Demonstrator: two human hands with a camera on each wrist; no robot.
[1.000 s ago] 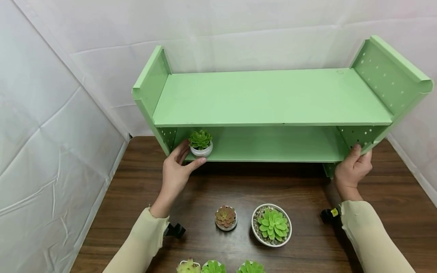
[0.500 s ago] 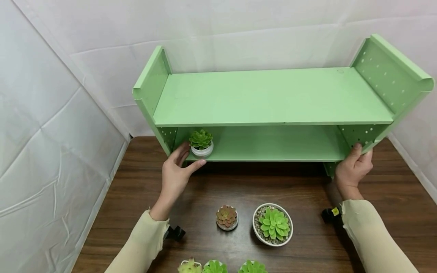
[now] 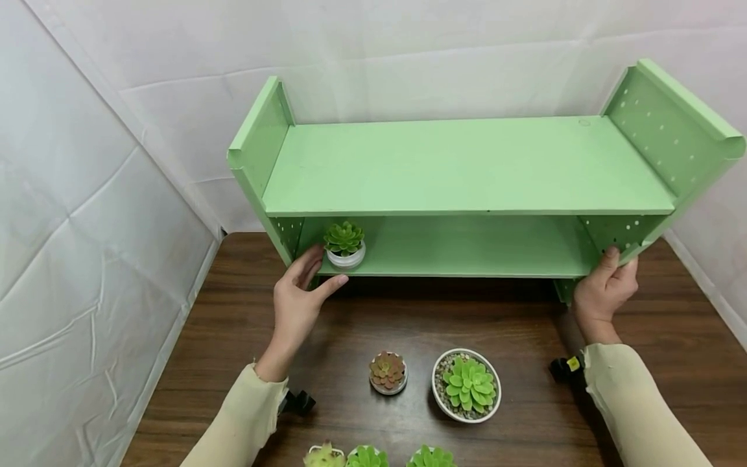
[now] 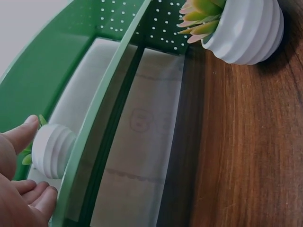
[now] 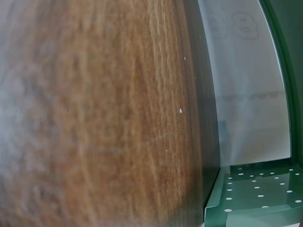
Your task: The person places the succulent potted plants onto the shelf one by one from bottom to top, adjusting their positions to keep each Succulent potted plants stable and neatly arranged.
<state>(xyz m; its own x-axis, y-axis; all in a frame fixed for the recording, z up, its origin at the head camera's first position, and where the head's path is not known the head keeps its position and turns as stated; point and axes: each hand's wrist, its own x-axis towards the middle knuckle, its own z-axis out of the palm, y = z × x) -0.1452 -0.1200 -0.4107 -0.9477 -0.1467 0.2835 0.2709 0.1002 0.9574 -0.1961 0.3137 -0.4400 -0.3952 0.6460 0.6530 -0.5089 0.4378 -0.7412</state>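
In the head view a small green succulent in a white pot (image 3: 345, 254) stands upright at the left end of the green shelf's (image 3: 467, 168) lower board. My left hand (image 3: 296, 301) is just beside it, fingers to the pot's left and thumb spread in front. The left wrist view has the ribbed white pot (image 4: 53, 150) between thumb and fingertips, which are relaxed and not closed round it. At the shelf's right end, my right hand (image 3: 604, 295) grips the front edge of the side panel, thumb on the inner face. The right wrist view does not include that hand.
On the wooden table (image 3: 420, 318) in front are a reddish succulent (image 3: 388, 371) and a larger potted green succulent (image 3: 469, 384). Several more succulents (image 3: 367, 456) line the bottom edge of the head view. White sheeting (image 3: 438, 58) hangs behind the shelf.
My left hand has drawn back slightly from the potted succulent, its thumb lower and farther from the pot. My right hand keeps its grip on the shelf's side.
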